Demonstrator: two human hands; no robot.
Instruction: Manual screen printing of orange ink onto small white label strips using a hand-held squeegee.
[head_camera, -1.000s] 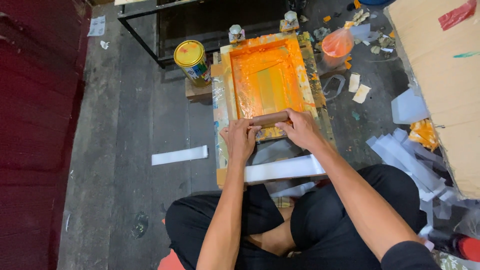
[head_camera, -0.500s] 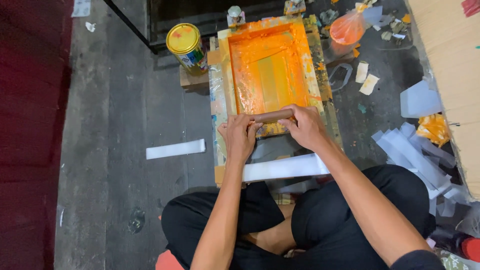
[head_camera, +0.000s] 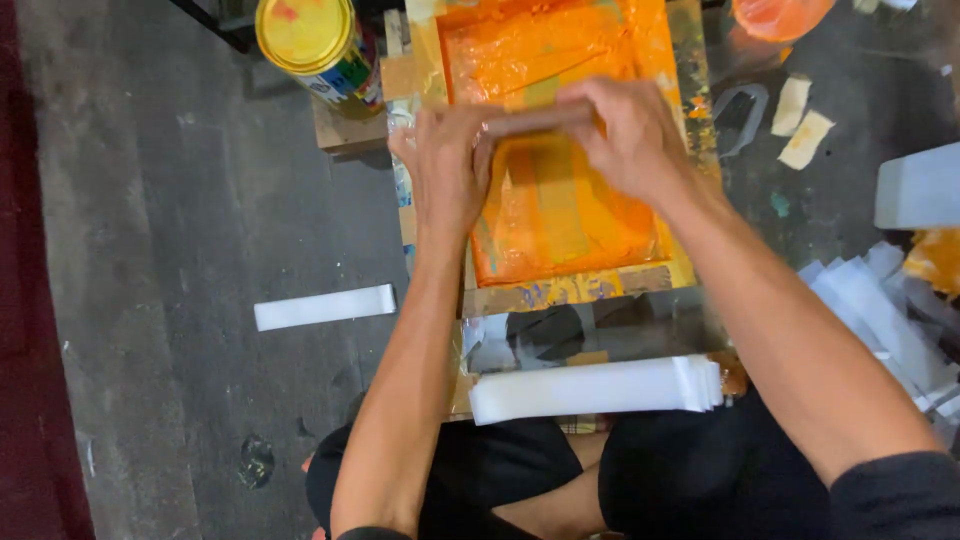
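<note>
Head view: the left hand (head_camera: 450, 170) and right hand (head_camera: 625, 135) both close around a brown squeegee (head_camera: 535, 120), held across the orange-inked screen (head_camera: 560, 215). A white paper stack (head_camera: 595, 388) lies near the knees; a yellow can (head_camera: 310, 45) stands left.

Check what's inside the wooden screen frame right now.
Inside the screen frame: mesh coated with orange ink, and a squeegee gripped by the left hand and right hand. Whatever lies under the mesh is covered.
</note>
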